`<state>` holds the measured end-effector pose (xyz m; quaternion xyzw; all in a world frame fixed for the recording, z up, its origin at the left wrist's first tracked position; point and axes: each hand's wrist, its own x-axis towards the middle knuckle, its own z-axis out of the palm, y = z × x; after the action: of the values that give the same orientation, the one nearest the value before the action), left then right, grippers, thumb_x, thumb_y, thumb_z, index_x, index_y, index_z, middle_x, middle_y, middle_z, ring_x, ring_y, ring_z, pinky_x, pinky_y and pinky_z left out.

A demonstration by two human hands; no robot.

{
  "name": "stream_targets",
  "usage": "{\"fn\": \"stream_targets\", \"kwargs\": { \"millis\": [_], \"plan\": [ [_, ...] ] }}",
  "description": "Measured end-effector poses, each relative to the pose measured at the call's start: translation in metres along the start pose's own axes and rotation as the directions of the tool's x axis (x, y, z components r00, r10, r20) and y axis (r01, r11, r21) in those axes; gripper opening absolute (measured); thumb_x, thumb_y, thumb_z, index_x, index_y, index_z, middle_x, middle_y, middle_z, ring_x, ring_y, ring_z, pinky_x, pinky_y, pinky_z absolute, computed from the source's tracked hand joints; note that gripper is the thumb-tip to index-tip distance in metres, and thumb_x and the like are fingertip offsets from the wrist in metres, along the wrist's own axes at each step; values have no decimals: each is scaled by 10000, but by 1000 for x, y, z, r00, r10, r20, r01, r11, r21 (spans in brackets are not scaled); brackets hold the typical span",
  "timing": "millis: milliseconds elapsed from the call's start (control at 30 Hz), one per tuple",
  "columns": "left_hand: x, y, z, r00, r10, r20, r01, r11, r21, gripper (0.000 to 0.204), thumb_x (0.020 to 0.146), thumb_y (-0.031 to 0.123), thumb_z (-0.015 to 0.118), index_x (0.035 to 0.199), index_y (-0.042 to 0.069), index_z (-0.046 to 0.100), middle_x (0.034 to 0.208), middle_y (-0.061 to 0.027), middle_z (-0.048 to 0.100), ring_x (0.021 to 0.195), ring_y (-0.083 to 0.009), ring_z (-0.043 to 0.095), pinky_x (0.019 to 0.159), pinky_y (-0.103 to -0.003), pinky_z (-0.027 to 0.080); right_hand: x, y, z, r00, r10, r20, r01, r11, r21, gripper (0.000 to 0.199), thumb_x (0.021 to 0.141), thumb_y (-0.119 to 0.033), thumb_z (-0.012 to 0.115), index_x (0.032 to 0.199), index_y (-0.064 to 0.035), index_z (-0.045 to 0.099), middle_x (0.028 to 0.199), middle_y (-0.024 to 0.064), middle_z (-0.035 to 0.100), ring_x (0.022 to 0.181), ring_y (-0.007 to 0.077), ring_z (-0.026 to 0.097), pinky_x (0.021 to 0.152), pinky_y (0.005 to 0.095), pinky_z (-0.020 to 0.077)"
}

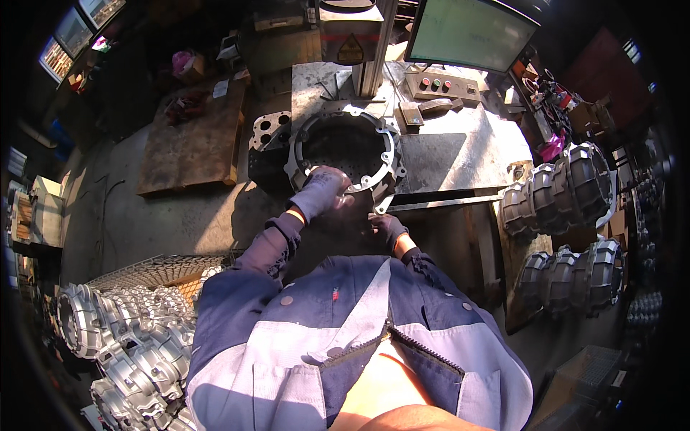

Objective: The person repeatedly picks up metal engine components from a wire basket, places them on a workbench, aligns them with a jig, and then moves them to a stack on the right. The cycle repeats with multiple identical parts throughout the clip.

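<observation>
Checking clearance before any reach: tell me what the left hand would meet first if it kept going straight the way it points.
The left hand already rests on the near rim of the round metal housing. Going straight on, it would likely cross that rim into the open centre, though depth is unclear.

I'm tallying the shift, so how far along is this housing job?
Done, it seems: finned castings stacked right of the bench. In hand: both gloved hands, left hand and right hand, grip the ring housing under the machine head. Left, probably: a pile of housings by the person's left.
</observation>
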<state>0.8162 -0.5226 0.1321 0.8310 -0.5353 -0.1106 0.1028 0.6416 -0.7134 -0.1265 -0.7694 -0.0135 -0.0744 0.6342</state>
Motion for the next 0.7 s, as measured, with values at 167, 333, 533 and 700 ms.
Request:
{"fn": "stream_targets", "kwargs": {
  "millis": [167, 333, 533, 700],
  "plan": [
    [1, -5, 3, 1000, 0, 1, 0, 999, -53, 365, 749, 366, 761, 913, 47, 691, 888, -155, 658, 927, -362, 623, 842, -445, 483, 5, -38, -4, 984, 158, 80, -144, 977, -157, 106, 877, -78, 649, 980, -52, 652, 854, 30, 643, 758, 156, 627, 659, 318, 564],
    [1, -7, 3, 1000, 23, -16, -23, 999, -40, 362, 743, 362, 771, 897, 46, 686, 883, -156, 655, 909, -364, 622, 814, -452, 482, 11, -71, 2, 774, 634, -11, -550, 681, 483, 93, 862, -72, 654, 954, -55, 646, 825, 9, 632, 684, 133, 592, 641, 303, 559],
    [-1, -8, 3, 995, 66, -81, -72, 994, -80, 371, 740, 364, 775, 886, 38, 676, 866, -163, 650, 887, -371, 619, 782, -459, 481, 4, -79, 5, 990, 134, 31, -126, 973, -192, 74, 854, -87, 661, 924, -105, 644, 814, -6, 624, 667, 116, 571, 606, 285, 522],
    [-2, -8, 0, 995, 48, -88, -58, 992, -114, 368, 736, 368, 779, 880, 42, 685, 840, -162, 649, 861, -370, 623, 770, -459, 483, 7, -62, 2, 956, 291, 31, -285, 950, -129, 73, 844, -127, 691, 898, -113, 643, 809, -21, 638, 700, 120, 597, 593, 271, 494]
  ]
}}
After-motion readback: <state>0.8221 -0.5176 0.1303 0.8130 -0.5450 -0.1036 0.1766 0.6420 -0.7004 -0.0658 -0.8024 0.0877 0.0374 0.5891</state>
